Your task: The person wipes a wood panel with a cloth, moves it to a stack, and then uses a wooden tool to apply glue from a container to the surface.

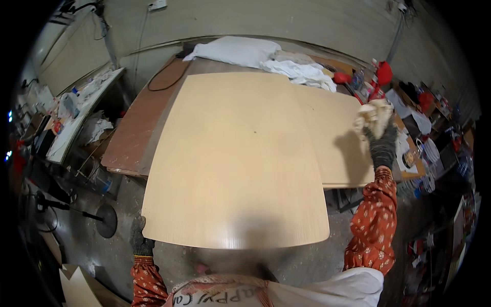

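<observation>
At the pale wood panel's point(230, 158) near-left corner, the left hand point(142, 239) should steady the edge lightly; whether its fingers pinch is unclear. The panel lies over the table point(134, 123). Right of it, the right hand's point(383, 146) fingers clutch a cream cloth point(376, 113), best kept padded for even wiping

Smooth, glossy wood-look panel point(230, 153), crumpled matt cloth point(377, 113), dark fabric glove point(384, 149)
</observation>
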A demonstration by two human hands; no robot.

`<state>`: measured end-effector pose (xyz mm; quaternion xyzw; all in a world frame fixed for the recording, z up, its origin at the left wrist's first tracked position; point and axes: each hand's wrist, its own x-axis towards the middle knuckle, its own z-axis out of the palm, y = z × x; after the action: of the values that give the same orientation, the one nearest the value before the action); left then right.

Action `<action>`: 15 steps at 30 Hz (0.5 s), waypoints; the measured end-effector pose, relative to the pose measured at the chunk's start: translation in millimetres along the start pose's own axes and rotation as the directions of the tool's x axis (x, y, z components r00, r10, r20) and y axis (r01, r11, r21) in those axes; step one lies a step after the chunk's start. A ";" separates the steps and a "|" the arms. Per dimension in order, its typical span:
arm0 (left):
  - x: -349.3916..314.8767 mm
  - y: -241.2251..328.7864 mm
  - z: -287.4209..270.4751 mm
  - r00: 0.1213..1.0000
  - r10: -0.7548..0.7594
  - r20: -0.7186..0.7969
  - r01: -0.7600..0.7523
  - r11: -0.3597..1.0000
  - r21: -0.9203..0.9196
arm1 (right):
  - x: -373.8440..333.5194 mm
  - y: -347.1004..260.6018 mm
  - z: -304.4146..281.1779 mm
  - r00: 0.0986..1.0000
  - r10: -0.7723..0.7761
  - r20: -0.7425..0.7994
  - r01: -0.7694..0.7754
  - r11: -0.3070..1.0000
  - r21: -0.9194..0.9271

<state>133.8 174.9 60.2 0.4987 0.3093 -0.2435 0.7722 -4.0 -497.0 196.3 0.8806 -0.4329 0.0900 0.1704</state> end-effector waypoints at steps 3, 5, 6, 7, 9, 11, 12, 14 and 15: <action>-6.5 -11.4 -19.8 0.999 -0.054 0.007 0.054 0.993 -0.109 | -77.1 0.9 -8.6 0.859 -0.105 0.500 0.032 0.988 0.153; -3.4 -14.7 -8.9 0.986 -0.143 0.083 0.151 0.983 -0.101 | -165.6 2.3 -43.2 0.764 -0.043 0.644 -0.140 0.963 0.230; 1.7 -18.2 4.6 0.973 -0.194 0.129 0.207 0.974 -0.097 | -208.0 1.9 -76.2 0.641 0.092 0.762 -0.342 0.923 0.176; 14.0 -26.1 19.3 0.948 -0.241 0.209 0.267 0.958 -0.108 | -231.7 -6.6 -110.1 0.487 0.228 0.843 -0.392 0.920 -0.022; 34.1 -41.2 72.3 0.851 -0.401 0.340 0.438 0.898 -0.035 | -324.1 21.5 -128.7 0.816 0.105 0.569 -0.038 0.991 -0.128; 61.2 -87.6 81.7 0.741 -0.526 0.416 0.545 0.834 0.084 | -352.0 28.6 -156.3 0.796 0.405 0.449 -0.323 0.913 -0.250; 61.1 -109.0 96.2 0.707 -0.578 0.408 0.588 0.801 0.115 | -352.1 33.9 -166.0 0.745 0.532 0.401 -0.456 0.846 -0.275; 55.6 -139.6 127.5 0.637 -0.555 0.535 0.632 0.774 0.050 | -342.7 44.0 -179.0 0.625 0.678 0.387 -0.585 0.735 -0.343; 50.8 -148.1 140.5 0.653 -0.520 0.550 0.627 0.779 -0.009 | -323.9 34.8 -185.9 0.586 0.696 0.415 -0.579 0.718 -0.387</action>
<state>100.5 -14.8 -24.4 0.2102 0.2539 -0.5686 0.7537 -230.9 -209.5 277.0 0.6298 -0.7569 -0.1492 0.0911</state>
